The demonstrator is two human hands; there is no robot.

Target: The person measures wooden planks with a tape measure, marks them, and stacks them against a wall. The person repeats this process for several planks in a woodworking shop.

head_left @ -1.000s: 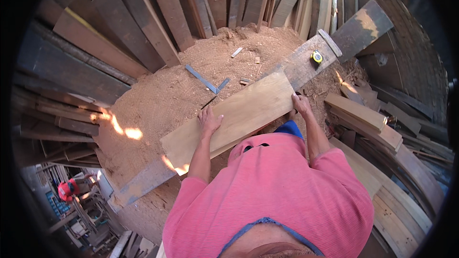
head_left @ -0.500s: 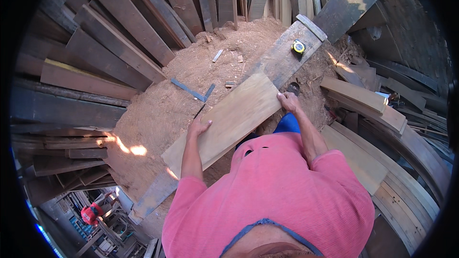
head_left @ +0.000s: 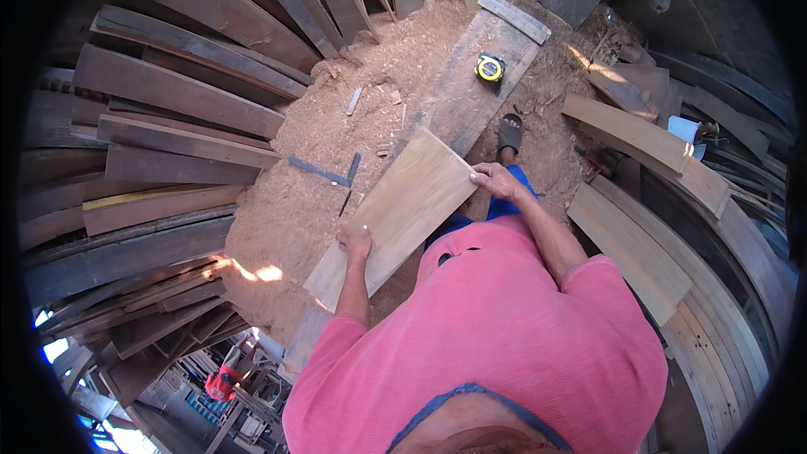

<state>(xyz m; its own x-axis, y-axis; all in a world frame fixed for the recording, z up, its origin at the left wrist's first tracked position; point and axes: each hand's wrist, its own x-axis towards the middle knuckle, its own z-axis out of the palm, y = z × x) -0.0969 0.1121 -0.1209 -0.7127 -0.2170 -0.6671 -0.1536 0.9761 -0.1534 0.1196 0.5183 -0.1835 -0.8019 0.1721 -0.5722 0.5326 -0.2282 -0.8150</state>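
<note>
Room: ringed with leaning planks [head_left: 176, 88] at the left and along the top; stacked lumber [head_left: 639, 244] at the right; a red-topped co-worker [head_left: 223, 382] small and well apart at lower left, doings too small to make out.
Sawdust [head_left: 269, 240]: heaped thickly on both sides of the surface [head_left: 450, 88], with a bright fleck of sunlight at its left.
Surface: a long, worn, greyish plank running from lower left to upper right, with a crosswise strip [head_left: 514, 18] at the upper end and the middle covered by the board [head_left: 399, 206].
Board: pale, flat, slanting above the surface, between the two hands; whether bearing on the surface or held just off it, impossible to tell.
Board work: in the handling stage, by judgement; no cut or marked line discernible on the upper face; the measuring tools to one side, unheld; amount left unclear.
Metal square [head_left: 324, 172]: flat on the sawdust, left of the board, untouched.
Right hand [head_left: 496, 182]: grip closed on the board's upper right corner, thumb on top.
Left hand [head_left: 356, 242]: grip across the board's lower part, fingers at the far long edge, undersides hidden.
Tape measure [head_left: 489, 68]: yellow and black, on the surface beyond the board.
Whitish offcut [head_left: 354, 101]: on the sawdust, beyond the square.
</note>
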